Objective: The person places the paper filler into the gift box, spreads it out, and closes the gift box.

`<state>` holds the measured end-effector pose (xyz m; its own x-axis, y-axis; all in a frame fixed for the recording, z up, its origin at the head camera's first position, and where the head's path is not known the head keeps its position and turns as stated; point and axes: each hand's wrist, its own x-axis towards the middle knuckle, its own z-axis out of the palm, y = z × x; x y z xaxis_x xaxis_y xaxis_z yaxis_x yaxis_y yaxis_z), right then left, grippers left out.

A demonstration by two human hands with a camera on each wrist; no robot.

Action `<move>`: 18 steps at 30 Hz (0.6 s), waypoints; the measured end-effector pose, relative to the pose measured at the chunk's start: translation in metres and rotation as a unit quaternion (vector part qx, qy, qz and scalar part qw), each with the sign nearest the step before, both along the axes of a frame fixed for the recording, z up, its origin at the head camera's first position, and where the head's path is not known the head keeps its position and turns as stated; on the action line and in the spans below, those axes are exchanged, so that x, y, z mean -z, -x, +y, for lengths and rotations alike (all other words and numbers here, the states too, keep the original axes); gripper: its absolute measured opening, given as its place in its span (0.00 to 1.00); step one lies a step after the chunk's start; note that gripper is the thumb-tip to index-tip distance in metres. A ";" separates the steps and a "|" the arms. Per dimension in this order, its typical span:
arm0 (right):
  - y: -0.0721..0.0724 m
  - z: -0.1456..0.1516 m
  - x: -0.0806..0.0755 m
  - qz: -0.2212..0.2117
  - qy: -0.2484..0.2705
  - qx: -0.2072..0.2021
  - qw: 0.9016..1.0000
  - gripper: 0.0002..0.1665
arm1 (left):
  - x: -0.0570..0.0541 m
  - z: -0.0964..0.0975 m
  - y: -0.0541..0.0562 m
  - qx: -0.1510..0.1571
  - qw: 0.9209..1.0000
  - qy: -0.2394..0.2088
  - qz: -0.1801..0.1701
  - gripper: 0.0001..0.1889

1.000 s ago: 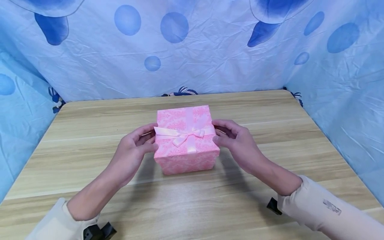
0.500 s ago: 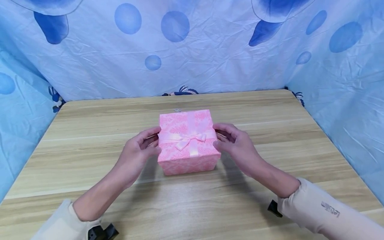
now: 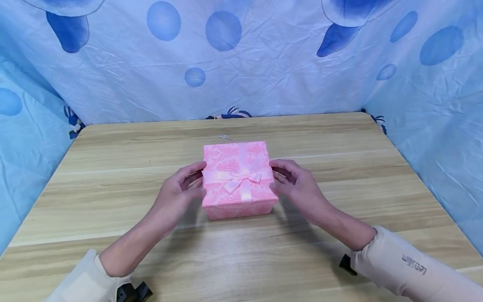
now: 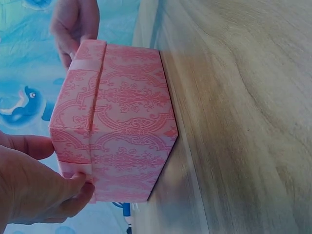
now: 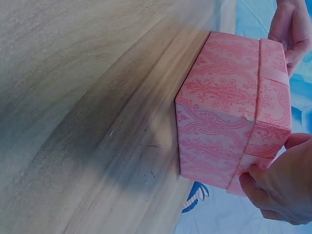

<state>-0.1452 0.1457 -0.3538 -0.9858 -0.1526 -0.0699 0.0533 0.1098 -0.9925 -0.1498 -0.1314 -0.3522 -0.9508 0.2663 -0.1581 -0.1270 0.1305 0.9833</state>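
Observation:
A pink patterned gift box (image 3: pixel 239 211) stands on the wooden table, its lid (image 3: pixel 222 157) seated on top. A pale pink ribbon with a bow (image 3: pixel 241 178) crosses the lid. My left hand (image 3: pixel 175 201) holds the lid's left side, thumb toward me and fingers farther back. On the opposite side my right hand (image 3: pixel 302 193) holds it likewise. Both wrist views show fingertips against the lid's ribboned sides; the seam between lid (image 4: pixel 73 107) and box (image 4: pixel 131 117) is visible. What the box contains is hidden.
Just behind the box lies a small whitish thing (image 3: pixel 225 136), too small to identify. The wooden table (image 3: pixel 113 167) reaches a blue printed curtain (image 3: pixel 264 84) at the back and sides. Black wrist devices (image 3: pixel 133 291) hang below the sleeves.
The lid has come down over the box, with both hands lowering along with it. The small whitish thing behind the box has come into view.

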 end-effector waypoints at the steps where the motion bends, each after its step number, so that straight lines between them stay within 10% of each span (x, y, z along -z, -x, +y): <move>1: 0.000 0.000 0.000 0.001 0.000 -0.001 1.000 0.30 | 0.000 0.000 0.000 0.001 1.000 0.000 0.001 0.31; 18: -0.001 0.009 0.000 0.009 -0.041 -0.023 0.999 0.32 | -0.001 -0.002 0.003 0.009 0.998 0.047 0.028 0.29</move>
